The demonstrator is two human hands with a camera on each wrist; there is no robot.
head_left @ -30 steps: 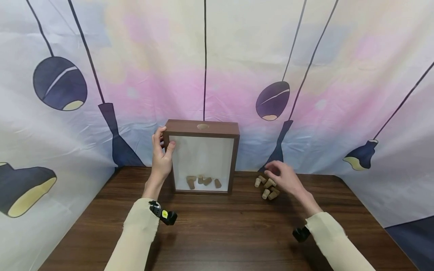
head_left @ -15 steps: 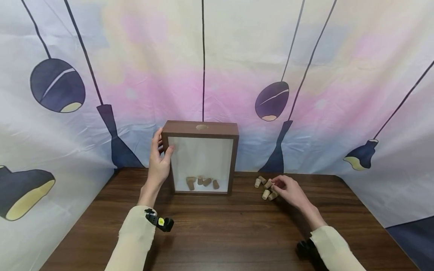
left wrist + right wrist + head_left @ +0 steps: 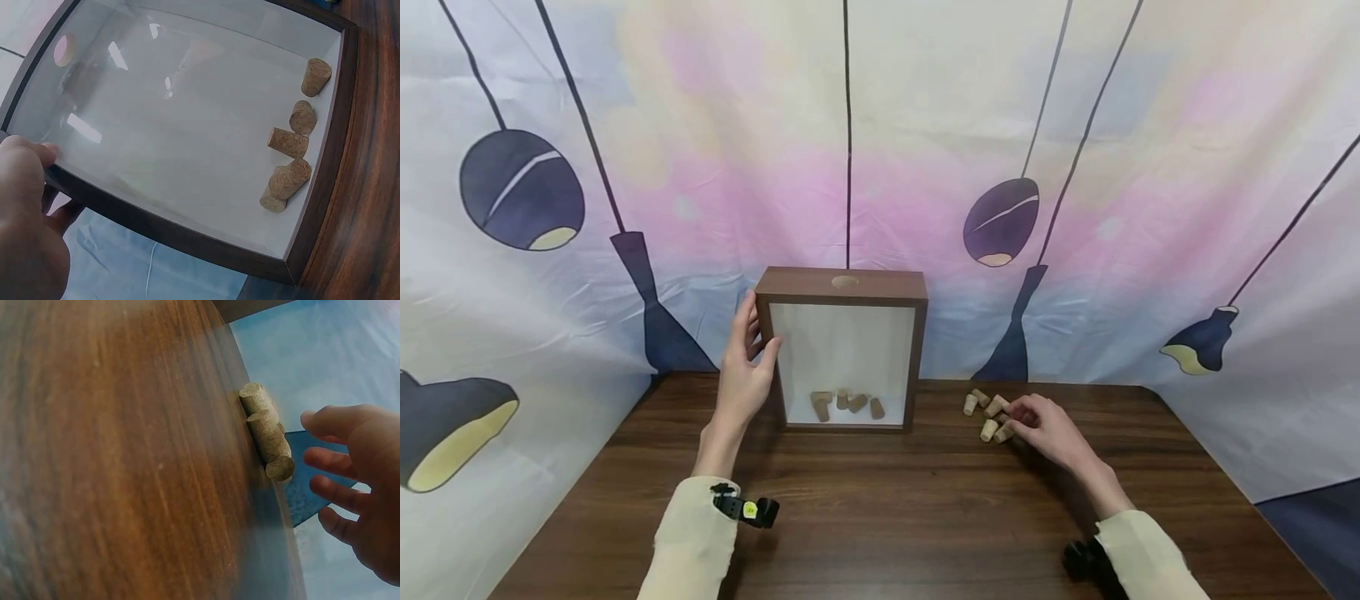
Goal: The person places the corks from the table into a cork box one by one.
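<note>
A brown wooden shadow box (image 3: 842, 287) with a clear front and a round hole in its top stands upright on the table. My left hand (image 3: 747, 379) grips its left side, thumb at the front edge and fingers round behind. Several corks (image 3: 289, 142) lie inside along the bottom of the box. To the right of it, a small pile of loose corks (image 3: 988, 429) rests on the tabletop. My right hand (image 3: 1051, 429) is low beside that pile, fingertips right at the nearest corks. In the right wrist view its fingers are loosely bent and spread, with nothing between them.
The dark wood table (image 3: 910, 517) reaches back to a hanging cloth backdrop (image 3: 880, 167) printed with lamps. The box and the loose corks are both near the table's back edge. A black wrist camera (image 3: 760, 512) hangs by the left sleeve.
My right hand has come down from above the loose corks to their level. My left hand has slid a little down the box's side. The corks inside the box lie as before.
</note>
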